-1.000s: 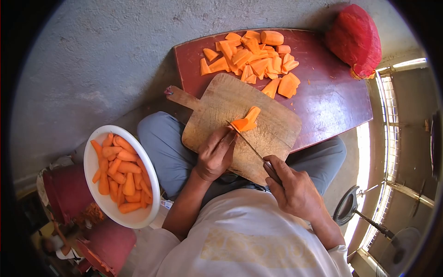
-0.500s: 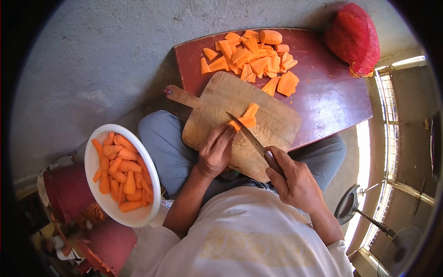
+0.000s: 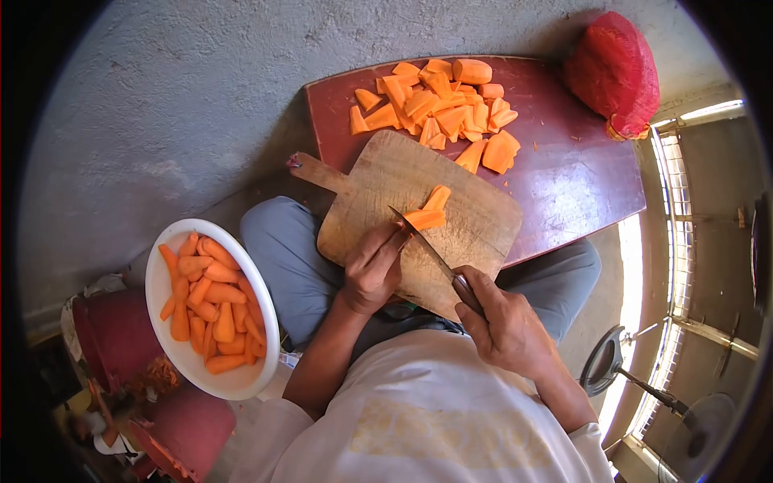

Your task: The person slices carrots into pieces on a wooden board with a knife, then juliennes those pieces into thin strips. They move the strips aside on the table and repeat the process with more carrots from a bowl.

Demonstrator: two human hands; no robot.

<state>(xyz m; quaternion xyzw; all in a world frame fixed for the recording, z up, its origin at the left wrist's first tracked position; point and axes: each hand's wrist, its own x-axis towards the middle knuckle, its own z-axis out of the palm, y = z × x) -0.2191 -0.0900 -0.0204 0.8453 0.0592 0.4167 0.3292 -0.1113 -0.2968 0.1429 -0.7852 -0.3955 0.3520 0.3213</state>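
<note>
Nearest, the right hand (image 3: 503, 326) is closed round the handle of a knife (image 3: 425, 244), its blade angled far-left across the wooden cutting board (image 3: 483, 201). The left hand (image 3: 372, 270) — fingers curled — steadies a carrot piece (image 3: 424, 218) mid-board, against the blade. Farther off, cut carrot chunks (image 3: 439, 105) lie heaped on the red table (image 3: 580, 177).

Orange carrot (image 3: 427, 216) on a tan board (image 3: 475, 221).
Dark red worktop (image 3: 580, 173), white bowl (image 3: 161, 274) of orange pieces, red mesh bag (image 3: 613, 68), grey floor (image 3: 161, 105), white shirt (image 3: 435, 410).
</note>
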